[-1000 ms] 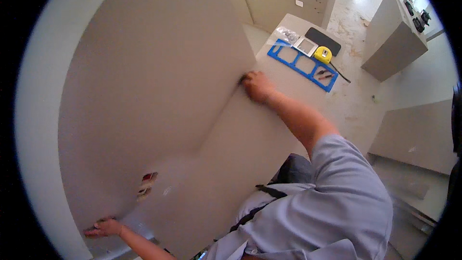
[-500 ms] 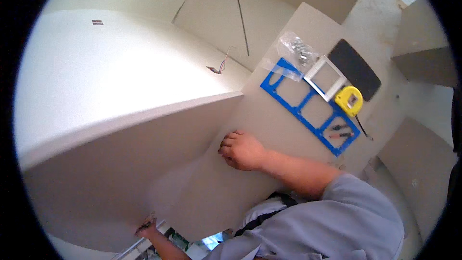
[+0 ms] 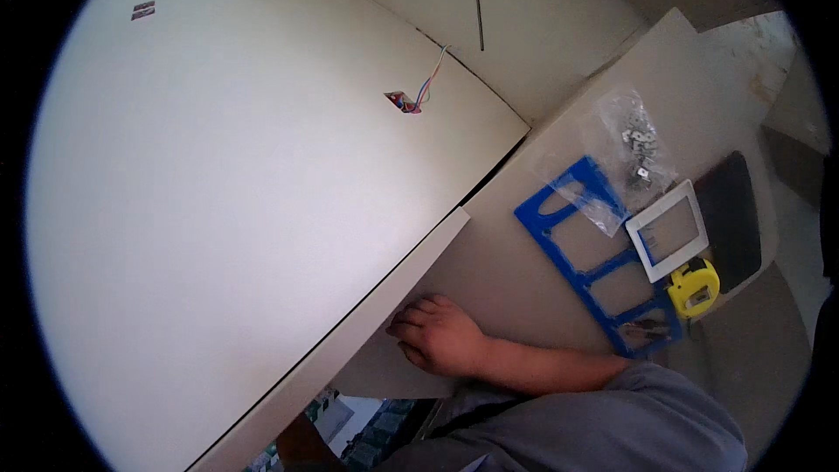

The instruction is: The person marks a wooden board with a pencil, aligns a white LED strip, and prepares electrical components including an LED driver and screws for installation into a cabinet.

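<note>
My right hand (image 3: 437, 336) rests with curled fingers on the beige board (image 3: 489, 288), close beside the edge of a long pale panel (image 3: 384, 297). Its palm side is hidden, so anything under the fingers cannot be made out. Of my left arm only the shadowed forearm (image 3: 306, 444) shows at the lower edge; the hand is hidden behind the panel. Beyond the panel's edge spreads a large white surface (image 3: 262, 175), with a thin dark line between the two. Coloured wires (image 3: 426, 92) come out of a cutout in this surface.
On the board's right side lie a blue template (image 3: 568, 267) with square openings, a white square frame (image 3: 638, 249), a yellow tape measure (image 3: 696, 288), a dark flat pad (image 3: 732, 223) and a clear bag (image 3: 634, 127) of small metal parts. Another cutout (image 3: 142, 10) sits far left.
The view has shifted, and the white surface fills more of it. The panel's edge runs more steeply and closer to my right hand. My left hand has gone out of sight behind the panel.
</note>
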The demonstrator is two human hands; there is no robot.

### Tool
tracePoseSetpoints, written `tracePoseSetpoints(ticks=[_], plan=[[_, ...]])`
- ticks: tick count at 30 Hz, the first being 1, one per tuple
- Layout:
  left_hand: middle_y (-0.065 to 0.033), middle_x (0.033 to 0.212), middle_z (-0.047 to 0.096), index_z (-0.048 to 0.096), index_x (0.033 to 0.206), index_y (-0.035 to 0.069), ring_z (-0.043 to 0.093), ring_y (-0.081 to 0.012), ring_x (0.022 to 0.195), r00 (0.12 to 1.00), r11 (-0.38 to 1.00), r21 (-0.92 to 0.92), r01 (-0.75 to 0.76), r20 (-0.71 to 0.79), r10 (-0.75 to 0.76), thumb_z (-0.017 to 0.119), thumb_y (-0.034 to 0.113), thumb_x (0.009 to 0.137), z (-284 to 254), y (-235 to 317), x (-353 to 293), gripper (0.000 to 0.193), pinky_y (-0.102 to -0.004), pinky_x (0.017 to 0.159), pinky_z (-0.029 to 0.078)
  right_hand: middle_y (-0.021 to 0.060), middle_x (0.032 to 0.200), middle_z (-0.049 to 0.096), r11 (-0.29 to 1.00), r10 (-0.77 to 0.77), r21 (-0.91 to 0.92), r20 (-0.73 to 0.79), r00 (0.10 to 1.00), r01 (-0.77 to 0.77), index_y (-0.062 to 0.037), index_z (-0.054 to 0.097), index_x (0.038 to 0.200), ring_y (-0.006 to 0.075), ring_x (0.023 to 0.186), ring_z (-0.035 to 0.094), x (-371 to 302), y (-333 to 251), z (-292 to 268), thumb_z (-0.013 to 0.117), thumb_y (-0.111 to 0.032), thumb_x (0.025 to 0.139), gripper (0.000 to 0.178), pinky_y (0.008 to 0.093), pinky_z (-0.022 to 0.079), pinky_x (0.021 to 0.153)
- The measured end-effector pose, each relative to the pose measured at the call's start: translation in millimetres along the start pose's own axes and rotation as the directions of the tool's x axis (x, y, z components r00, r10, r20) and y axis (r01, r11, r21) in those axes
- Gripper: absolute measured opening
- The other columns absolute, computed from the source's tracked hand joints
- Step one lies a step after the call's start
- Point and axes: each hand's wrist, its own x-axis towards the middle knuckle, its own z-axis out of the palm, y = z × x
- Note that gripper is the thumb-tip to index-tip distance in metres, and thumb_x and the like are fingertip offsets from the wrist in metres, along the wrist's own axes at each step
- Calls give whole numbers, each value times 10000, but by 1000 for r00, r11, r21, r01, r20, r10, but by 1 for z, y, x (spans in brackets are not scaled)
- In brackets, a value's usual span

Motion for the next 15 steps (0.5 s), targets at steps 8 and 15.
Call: tracePoseSetpoints(ticks=[8,15], plan=[[-171,1291,610,579,1326,82,605,-347,1106,997,995,92,-47,-63,53,319,575,1012,29,-19,-5,640,-592,981,418,109,1172,659,1000,-6,-15,-30,1000,5,-83,665,1181,278,1126,611,5,4,8,668,-192,880,320,446,464,975],[-167,1276,616,589,1285,60,612,-339,1089,998,988,148,-52,28,48,337,545,1014,29,-44,19,611,-559,949,452,112,1114,673,971,-97,-213,79,992,112,-61,685,1092,290,1075,631,8,11,11,639,-208,919,232,453,485,951]])
